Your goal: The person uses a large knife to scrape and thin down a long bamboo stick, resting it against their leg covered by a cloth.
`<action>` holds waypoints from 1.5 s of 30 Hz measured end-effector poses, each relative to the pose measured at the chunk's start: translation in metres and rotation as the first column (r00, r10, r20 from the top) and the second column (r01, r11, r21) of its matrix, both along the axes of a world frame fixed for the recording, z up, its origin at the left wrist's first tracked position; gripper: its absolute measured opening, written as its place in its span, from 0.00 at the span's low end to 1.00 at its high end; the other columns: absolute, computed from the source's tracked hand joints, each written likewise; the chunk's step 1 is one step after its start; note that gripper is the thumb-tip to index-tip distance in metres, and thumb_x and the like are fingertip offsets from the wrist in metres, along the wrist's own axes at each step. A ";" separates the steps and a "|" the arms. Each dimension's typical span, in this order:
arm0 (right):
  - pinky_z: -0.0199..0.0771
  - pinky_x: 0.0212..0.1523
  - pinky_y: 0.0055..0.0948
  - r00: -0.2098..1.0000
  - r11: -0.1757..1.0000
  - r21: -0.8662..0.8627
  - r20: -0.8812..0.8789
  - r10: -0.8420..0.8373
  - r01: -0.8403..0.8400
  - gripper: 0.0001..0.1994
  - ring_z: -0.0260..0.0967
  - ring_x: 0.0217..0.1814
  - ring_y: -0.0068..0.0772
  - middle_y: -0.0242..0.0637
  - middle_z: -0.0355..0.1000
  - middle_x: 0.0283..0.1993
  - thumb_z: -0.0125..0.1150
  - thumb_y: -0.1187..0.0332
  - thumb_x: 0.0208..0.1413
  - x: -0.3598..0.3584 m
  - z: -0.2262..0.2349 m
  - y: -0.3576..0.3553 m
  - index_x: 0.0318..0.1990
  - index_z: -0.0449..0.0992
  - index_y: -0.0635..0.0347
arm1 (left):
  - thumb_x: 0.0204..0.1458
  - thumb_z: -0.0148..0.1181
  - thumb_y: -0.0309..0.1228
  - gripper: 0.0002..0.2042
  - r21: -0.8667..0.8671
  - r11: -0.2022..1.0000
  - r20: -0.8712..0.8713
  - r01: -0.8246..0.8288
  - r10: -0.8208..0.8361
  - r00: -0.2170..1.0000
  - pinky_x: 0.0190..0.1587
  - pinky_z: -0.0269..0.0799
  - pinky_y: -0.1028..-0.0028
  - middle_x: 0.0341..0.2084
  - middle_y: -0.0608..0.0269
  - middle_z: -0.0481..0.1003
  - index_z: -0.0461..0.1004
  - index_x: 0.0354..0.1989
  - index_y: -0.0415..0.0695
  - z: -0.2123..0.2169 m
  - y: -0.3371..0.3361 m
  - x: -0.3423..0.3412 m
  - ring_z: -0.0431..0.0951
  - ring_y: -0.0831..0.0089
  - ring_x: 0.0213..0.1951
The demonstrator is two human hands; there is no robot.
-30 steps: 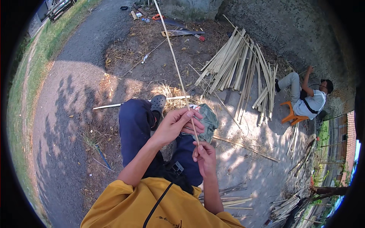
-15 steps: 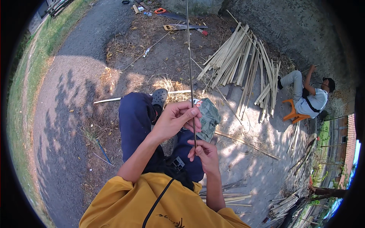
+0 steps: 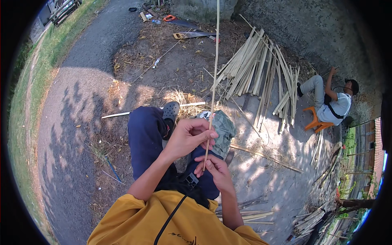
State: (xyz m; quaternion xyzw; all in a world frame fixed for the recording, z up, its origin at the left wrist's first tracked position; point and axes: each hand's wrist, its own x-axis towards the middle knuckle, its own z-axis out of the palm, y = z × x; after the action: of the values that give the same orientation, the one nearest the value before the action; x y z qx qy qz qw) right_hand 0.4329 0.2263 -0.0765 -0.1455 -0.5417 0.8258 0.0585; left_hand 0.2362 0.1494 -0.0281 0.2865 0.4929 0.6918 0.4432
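A long, thin bamboo strip [image 3: 215, 61] stands nearly upright before me, its top running out past the upper edge of the view. My left hand [image 3: 190, 139] pinches it between thumb and fingers a little above its lower end. Just below, my right hand [image 3: 215, 169] is closed round that lower end with thumb and fingertips. Behind the strip, a grey-green cloth [image 3: 223, 132] lies over my right leg. The strip's pale face is toward me.
A large heap of split bamboo strips [image 3: 249, 61] lies ahead to the right. Beyond it are a handsaw [image 3: 194, 35] and an orange-handled tool [image 3: 170, 18]. A person [image 3: 337, 104] sits on an orange stool [image 3: 314, 121] at the right. More strips [image 3: 251, 215] lie beside me.
The strip has turned from its dark side to its pale side, and its top leans further right. My hands have shifted slightly downward, still holding it.
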 end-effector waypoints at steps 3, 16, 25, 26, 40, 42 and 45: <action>0.77 0.44 0.26 1.000 1.000 0.016 0.004 -0.010 0.010 0.19 0.77 0.40 0.25 0.38 0.80 0.39 0.46 0.60 0.80 -0.002 -0.002 -0.002 0.59 0.76 0.67 | 0.66 0.66 0.26 0.06 -0.009 1.000 -0.093 -0.030 0.029 0.995 0.33 0.84 0.76 0.29 0.61 0.83 0.82 0.40 0.35 0.000 0.002 0.003 0.86 0.76 0.30; 0.72 0.39 0.24 0.994 0.989 -0.111 -0.039 -0.101 0.096 0.16 0.73 0.36 0.24 0.35 0.76 0.36 0.45 0.61 0.80 -0.003 -0.029 -0.008 0.56 0.75 0.64 | 0.73 0.55 0.30 0.14 0.025 0.998 0.005 -0.049 0.049 0.999 0.40 0.84 0.72 0.45 0.55 0.83 0.71 0.62 0.38 0.002 0.020 0.008 0.87 0.71 0.40; 0.76 0.50 0.26 0.819 0.809 0.178 0.028 -0.573 0.560 0.17 0.79 0.50 0.27 0.38 0.82 0.49 0.52 0.61 0.78 0.014 -0.069 0.083 0.62 0.76 0.63 | 0.73 0.54 0.26 0.11 -0.022 0.993 -0.109 -0.115 0.112 0.988 0.32 0.79 0.77 0.38 0.55 0.82 0.73 0.58 0.35 -0.012 0.014 0.002 0.83 0.76 0.30; 0.77 0.49 0.26 0.718 0.712 0.255 0.088 -0.690 0.654 0.16 0.79 0.49 0.26 0.38 0.82 0.48 0.52 0.63 0.77 0.028 -0.098 0.106 0.61 0.77 0.63 | 0.73 0.53 0.26 0.11 -0.039 0.992 -0.113 -0.120 0.115 0.987 0.31 0.78 0.78 0.36 0.57 0.81 0.73 0.58 0.35 -0.014 0.013 0.003 0.80 0.78 0.28; 0.80 0.58 0.52 0.154 0.781 0.617 0.784 -0.601 -0.095 0.32 0.78 0.59 0.61 0.55 0.80 0.55 0.78 0.50 0.47 0.209 -0.419 0.029 0.54 0.77 0.62 | 0.74 0.51 0.26 0.09 -0.378 0.924 -0.122 0.062 -0.116 0.986 0.21 0.61 0.83 0.32 0.64 0.81 0.70 0.57 0.38 -0.068 -0.020 0.013 0.65 0.89 0.18; 0.80 0.57 0.53 0.100 0.770 0.625 0.781 -0.617 -0.131 0.32 0.79 0.58 0.60 0.54 0.79 0.55 0.78 0.50 0.46 0.198 -0.422 0.010 0.54 0.75 0.62 | 0.74 0.50 0.26 0.09 -0.398 0.913 -0.106 0.092 -0.145 0.984 0.20 0.61 0.82 0.31 0.64 0.81 0.70 0.57 0.37 -0.064 -0.017 0.022 0.65 0.89 0.17; 0.82 0.56 0.52 0.021 0.716 0.662 0.737 -0.675 -0.220 0.34 0.80 0.57 0.56 0.51 0.79 0.54 0.79 0.50 0.45 0.197 -0.438 -0.001 0.54 0.73 0.61 | 0.74 0.49 0.26 0.09 -0.394 0.910 -0.118 0.127 -0.187 0.975 0.20 0.61 0.82 0.31 0.63 0.81 0.71 0.57 0.37 -0.062 -0.015 0.026 0.65 0.88 0.17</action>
State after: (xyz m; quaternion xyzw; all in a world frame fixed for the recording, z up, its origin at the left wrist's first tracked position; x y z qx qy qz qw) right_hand 0.6295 0.2257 -0.5145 -0.7284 -0.6298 0.2348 -0.1328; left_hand 0.2619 0.1348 -0.0902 0.2854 0.6266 0.5197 0.5058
